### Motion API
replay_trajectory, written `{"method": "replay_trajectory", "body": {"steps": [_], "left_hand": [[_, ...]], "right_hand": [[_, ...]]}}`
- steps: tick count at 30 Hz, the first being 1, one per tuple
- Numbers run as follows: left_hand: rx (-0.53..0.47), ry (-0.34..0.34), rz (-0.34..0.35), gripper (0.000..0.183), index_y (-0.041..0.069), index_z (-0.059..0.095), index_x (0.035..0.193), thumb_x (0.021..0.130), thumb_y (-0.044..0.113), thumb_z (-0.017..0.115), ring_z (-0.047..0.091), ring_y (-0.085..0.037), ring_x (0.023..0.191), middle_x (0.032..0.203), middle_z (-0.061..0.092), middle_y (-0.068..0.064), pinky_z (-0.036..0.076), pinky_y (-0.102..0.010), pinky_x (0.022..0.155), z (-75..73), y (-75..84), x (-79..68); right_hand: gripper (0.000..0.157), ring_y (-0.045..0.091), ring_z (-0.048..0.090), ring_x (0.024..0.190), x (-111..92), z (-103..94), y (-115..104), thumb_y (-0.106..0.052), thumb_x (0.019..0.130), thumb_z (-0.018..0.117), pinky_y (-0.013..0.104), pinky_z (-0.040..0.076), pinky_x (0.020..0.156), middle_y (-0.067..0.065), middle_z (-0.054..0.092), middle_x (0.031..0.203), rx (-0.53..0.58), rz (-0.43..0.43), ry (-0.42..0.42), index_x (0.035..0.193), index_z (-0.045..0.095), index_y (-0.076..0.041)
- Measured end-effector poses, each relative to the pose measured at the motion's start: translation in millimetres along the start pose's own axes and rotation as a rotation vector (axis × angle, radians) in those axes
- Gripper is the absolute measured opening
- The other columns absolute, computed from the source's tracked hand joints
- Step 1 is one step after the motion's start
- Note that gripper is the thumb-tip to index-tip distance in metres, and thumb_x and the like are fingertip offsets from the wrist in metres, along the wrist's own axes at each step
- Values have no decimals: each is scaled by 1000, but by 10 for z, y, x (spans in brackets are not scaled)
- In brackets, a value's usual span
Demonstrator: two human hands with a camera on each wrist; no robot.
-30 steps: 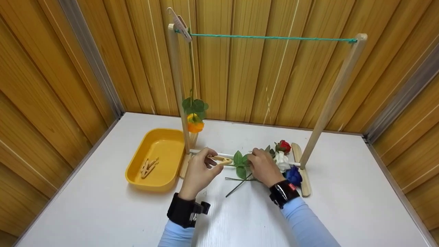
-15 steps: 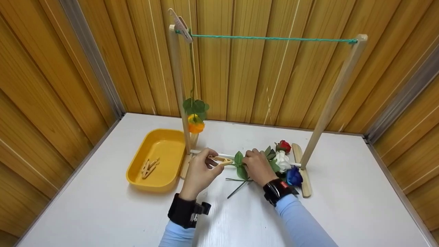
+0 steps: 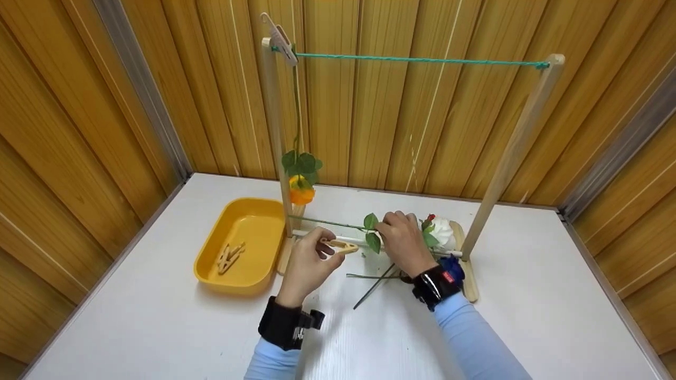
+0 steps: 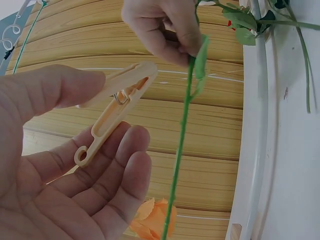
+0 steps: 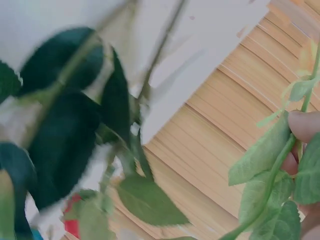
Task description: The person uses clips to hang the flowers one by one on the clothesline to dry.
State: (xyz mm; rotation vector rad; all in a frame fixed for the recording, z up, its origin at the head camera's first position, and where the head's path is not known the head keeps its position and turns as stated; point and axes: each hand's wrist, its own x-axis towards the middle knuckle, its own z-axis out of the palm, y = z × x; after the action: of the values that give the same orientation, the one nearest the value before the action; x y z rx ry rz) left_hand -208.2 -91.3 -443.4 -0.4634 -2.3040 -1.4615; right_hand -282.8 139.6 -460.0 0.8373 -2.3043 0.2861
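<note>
My left hand (image 3: 311, 266) pinches a light wooden-coloured clothespin (image 3: 342, 246) between thumb and fingers; the left wrist view shows its spring and hooked end. My right hand (image 3: 405, 245) grips a green flower stem (image 3: 330, 222) near its leaves (image 3: 373, 241), in the air above the table. The stem points left, past the clothespin, without touching it. On the far side of the right hand is a white rose (image 3: 444, 235), which appears to belong to this stem; the hand hides the join. A blue rose (image 3: 453, 268) and a partly hidden red rose (image 3: 430, 217) are close by.
A wooden frame (image 3: 504, 158) carries a green cord (image 3: 417, 59). At its left end a pinkish clothespin (image 3: 282, 41) holds an orange rose (image 3: 301, 191) head down. A yellow tray (image 3: 253, 206) at left contains several clothespins (image 3: 230, 258). Loose stems (image 3: 372, 290) lie on the white table (image 3: 369, 343).
My right hand has lifted the stem off the pile, and its free end has swung up and back. The white rose has shifted up and right. The left hand stays still with its clothespin.
</note>
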Motion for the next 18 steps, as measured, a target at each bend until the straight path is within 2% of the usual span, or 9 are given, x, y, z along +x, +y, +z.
{"method": "replay_trajectory", "body": {"steps": [9,18], "left_hand": [[3,4,5,28,-3,65,103,80,0,81,71,-26,79,97,70,-16,60,-46,72,-1,1,-3],[0,12,18,27,-3,66,104,81,0,81,72,-28,81,98,69,-16,60,-45,73,-21,40,-5]], "right_hand": [[12,30,58,78,133,-356,22,5,90,70,40,40,68,9,62,84,25,4,66,92,75,-6],[20,28,57,77,7,-690,-14,8,83,75,37,36,65,9,60,83,59,21,103,98,79,-5]]}}
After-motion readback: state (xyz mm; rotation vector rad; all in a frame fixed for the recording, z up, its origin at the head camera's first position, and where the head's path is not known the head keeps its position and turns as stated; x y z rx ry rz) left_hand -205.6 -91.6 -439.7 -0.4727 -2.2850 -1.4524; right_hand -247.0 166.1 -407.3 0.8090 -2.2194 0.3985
